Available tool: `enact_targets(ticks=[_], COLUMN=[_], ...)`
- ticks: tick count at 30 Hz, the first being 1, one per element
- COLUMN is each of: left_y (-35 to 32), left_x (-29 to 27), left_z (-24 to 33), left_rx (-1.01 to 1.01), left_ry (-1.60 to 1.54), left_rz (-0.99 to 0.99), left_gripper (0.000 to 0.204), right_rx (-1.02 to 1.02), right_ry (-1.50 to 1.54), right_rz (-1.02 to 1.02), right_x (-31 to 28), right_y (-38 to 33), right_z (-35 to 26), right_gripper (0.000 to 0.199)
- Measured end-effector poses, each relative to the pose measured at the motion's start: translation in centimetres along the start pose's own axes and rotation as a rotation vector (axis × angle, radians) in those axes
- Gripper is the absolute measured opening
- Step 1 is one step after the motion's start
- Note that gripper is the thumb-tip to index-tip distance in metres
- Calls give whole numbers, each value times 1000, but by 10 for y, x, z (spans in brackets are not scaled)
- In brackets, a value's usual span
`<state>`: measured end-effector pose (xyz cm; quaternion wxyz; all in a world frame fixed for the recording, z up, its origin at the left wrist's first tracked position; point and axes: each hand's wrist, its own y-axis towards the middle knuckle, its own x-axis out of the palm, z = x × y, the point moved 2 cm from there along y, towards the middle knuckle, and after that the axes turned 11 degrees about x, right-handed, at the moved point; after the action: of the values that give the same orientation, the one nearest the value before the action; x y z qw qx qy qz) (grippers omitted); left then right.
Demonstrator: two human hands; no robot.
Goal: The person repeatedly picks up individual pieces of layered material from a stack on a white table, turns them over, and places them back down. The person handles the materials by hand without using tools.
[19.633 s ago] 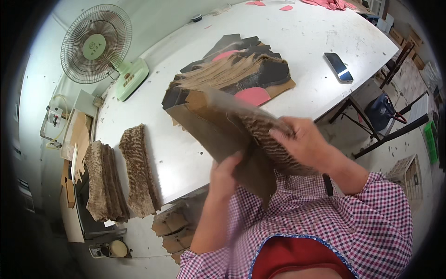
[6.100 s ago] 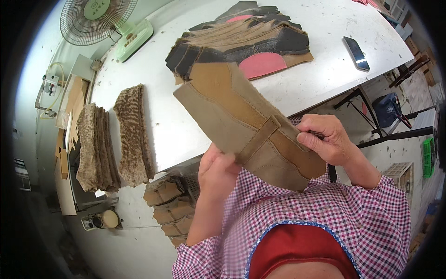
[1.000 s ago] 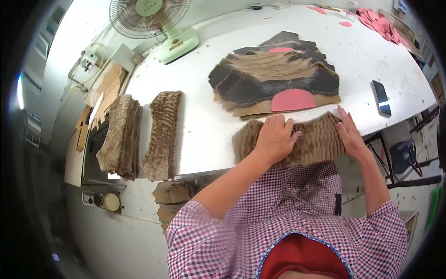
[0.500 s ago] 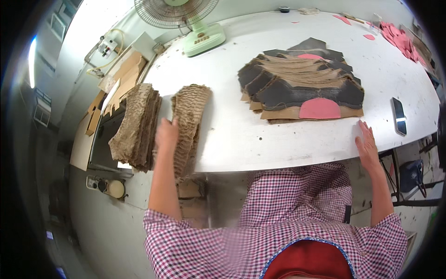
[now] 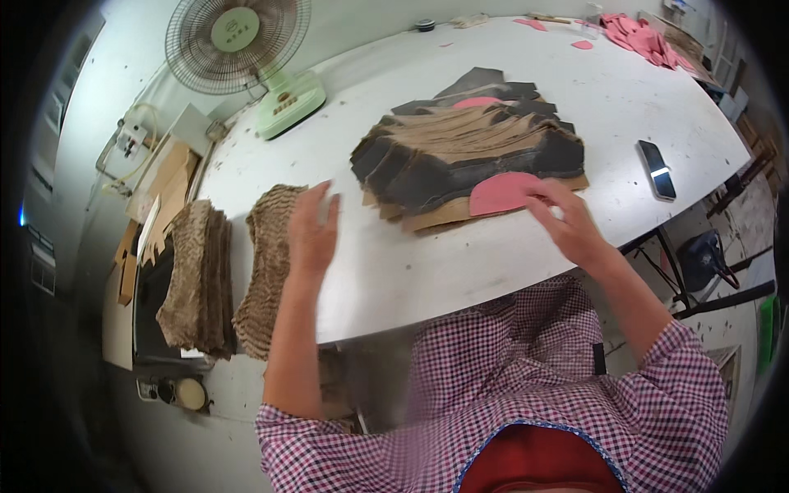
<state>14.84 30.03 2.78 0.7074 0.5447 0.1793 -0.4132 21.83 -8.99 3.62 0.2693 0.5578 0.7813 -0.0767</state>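
Observation:
My left hand (image 5: 314,230) is raised beside the right edge of a brown ridged fur piece (image 5: 267,255), thumb and fingers apart, holding nothing. That fur lies on a pile at the table's left front edge. Left of it stands a second, thicker pile of brown fur pieces (image 5: 193,279). My right hand (image 5: 571,223) reaches over a pink half-round patch (image 5: 497,195), its fingertips over the patch's right end and its fingers a little apart. The patch lies at the near edge of a fanned stack of dark grey and tan cut pieces (image 5: 460,148).
A white table (image 5: 411,287) carries everything. A green fan (image 5: 288,103) stands at the back left, a phone (image 5: 656,168) at the right. Pink cloth (image 5: 637,37) and small scraps lie at the far right. Cardboard (image 5: 168,193) leans beyond the left edge.
My left hand has come off the fur pile and moved right of it. My right hand has gone from the table's front edge to the pink patch. The whole view has turned.

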Motion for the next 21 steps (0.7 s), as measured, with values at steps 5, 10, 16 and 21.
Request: enact_targets(ticks=[5, 10, 16, 21], left_y=[49, 53, 25, 32], left_x=[71, 86, 85, 85], left_z=[61, 98, 123, 109], left_rx=[-109, -31, 171, -221], left_ry=[-344, -15, 87, -362], left_rz=[-211, -196, 76, 62], left_gripper=[41, 38, 33, 27], right_rx=[270, 313, 379, 368], right_ry=[-112, 65, 126, 147], right_rz=[-14, 15, -32, -28], right_x=[50, 45, 35, 36], right_y=[59, 63, 64, 64], right_z=[10, 38, 25, 33], right_gripper=[25, 30, 35, 36])
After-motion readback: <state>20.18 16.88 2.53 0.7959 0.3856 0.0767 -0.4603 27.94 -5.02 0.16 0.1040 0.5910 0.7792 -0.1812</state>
